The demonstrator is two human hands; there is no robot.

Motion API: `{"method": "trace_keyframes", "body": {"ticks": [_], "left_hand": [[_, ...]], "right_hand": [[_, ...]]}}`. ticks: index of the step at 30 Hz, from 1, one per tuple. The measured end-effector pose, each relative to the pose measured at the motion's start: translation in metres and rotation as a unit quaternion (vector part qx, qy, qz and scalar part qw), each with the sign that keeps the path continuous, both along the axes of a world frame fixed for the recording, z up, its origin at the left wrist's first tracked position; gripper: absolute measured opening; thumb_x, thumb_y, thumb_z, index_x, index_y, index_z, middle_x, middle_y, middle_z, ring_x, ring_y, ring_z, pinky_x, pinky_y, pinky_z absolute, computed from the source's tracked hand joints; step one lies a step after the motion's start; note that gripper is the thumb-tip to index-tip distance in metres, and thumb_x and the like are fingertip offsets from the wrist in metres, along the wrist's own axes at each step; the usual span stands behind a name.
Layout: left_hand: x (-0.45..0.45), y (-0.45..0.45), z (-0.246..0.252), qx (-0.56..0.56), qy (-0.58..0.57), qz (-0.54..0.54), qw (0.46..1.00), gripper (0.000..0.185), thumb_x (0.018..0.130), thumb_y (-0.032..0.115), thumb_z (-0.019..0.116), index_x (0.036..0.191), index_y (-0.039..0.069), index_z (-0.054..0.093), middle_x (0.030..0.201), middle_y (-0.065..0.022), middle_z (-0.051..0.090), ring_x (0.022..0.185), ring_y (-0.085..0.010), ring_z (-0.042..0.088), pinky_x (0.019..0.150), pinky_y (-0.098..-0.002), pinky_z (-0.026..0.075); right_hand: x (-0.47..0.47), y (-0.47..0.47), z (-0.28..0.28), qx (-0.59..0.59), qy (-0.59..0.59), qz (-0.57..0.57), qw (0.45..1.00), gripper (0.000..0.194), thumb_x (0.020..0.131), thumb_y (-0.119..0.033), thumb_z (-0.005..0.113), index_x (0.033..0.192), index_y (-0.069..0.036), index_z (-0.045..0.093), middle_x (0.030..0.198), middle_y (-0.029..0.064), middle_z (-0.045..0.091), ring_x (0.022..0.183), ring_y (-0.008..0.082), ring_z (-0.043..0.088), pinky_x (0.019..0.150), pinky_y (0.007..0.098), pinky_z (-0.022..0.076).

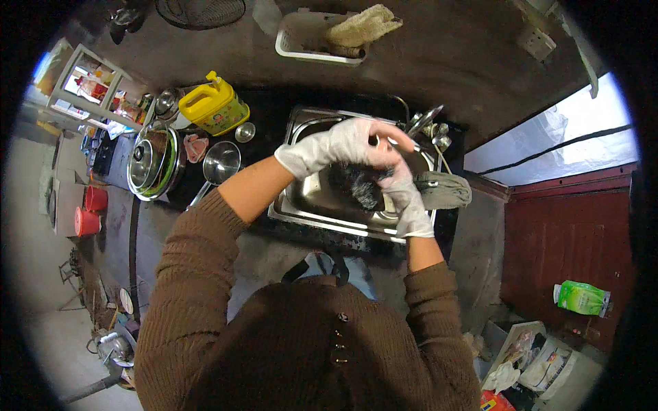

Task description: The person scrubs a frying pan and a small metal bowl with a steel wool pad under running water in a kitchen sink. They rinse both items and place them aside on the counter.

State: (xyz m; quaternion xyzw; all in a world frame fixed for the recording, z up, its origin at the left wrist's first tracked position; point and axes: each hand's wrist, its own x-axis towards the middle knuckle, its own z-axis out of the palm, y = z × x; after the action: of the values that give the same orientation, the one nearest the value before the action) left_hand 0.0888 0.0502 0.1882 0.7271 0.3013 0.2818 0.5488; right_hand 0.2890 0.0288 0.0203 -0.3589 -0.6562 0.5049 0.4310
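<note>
Both my hands are over the stainless steel sink (308, 192), in white gloves that leave a pinkish finger area showing. My left hand (360, 144) arches from the left, its fingers curled over those of my right hand (402, 187). Beneath the fingers is a black, shiny, crinkled thing (366, 194), perhaps a plastic bag. My right fingers close on its upper right side. Whether the left fingers also grip it is hidden by the overlap. A folded grey-green cloth (442, 190) lies at the sink's right edge, beside my right wrist. The faucet (424, 120) stands behind.
Left of the sink are a saucepan (222, 163), a small glass bowl (245, 132), a yellow jug (215, 108) and stacked lidded pots (154, 162). A white basket (308, 43) hangs on the wall above. To the right is a dark red door (560, 231).
</note>
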Motion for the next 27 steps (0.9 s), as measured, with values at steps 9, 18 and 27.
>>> {"method": "trace_keyframes", "body": {"ticks": [9,18,27], "left_hand": [[-0.005,0.021,-0.017,-0.102,-0.248,0.342,0.901,0.022,0.099,0.009,0.061,0.117,0.0,0.071,0.07,-0.0023,0.064,0.052,-0.008,0.056,0.051,-0.0229,0.05],[-0.085,0.013,-0.048,-0.09,-0.381,0.659,0.642,0.015,0.095,0.014,0.071,0.089,0.002,0.065,0.059,-0.0079,0.061,0.047,-0.0165,0.054,0.048,-0.0301,0.048],[-0.118,-0.029,-0.056,-0.102,-0.412,0.732,0.532,0.046,0.094,0.05,0.073,0.095,0.007,0.055,0.079,-0.0023,0.055,0.064,-0.0148,0.055,0.067,-0.0295,0.055]], "right_hand": [[0.117,-0.016,-0.049,-0.174,0.107,-0.187,0.961,0.065,0.077,0.011,0.074,0.139,-0.003,0.059,0.127,0.0053,0.066,0.108,0.0142,0.065,0.094,0.0285,0.0534],[0.078,-0.039,-0.043,-0.229,0.076,-0.181,0.953,0.066,0.079,0.015,0.069,0.14,-0.008,0.058,0.13,0.0048,0.062,0.108,0.0133,0.064,0.094,0.0281,0.0528],[-0.087,-0.039,0.032,0.127,-0.083,-0.094,0.984,0.089,0.064,-0.003,0.071,0.149,-0.006,0.047,0.144,0.0204,0.056,0.135,0.0384,0.051,0.118,0.0418,0.0381]]}}
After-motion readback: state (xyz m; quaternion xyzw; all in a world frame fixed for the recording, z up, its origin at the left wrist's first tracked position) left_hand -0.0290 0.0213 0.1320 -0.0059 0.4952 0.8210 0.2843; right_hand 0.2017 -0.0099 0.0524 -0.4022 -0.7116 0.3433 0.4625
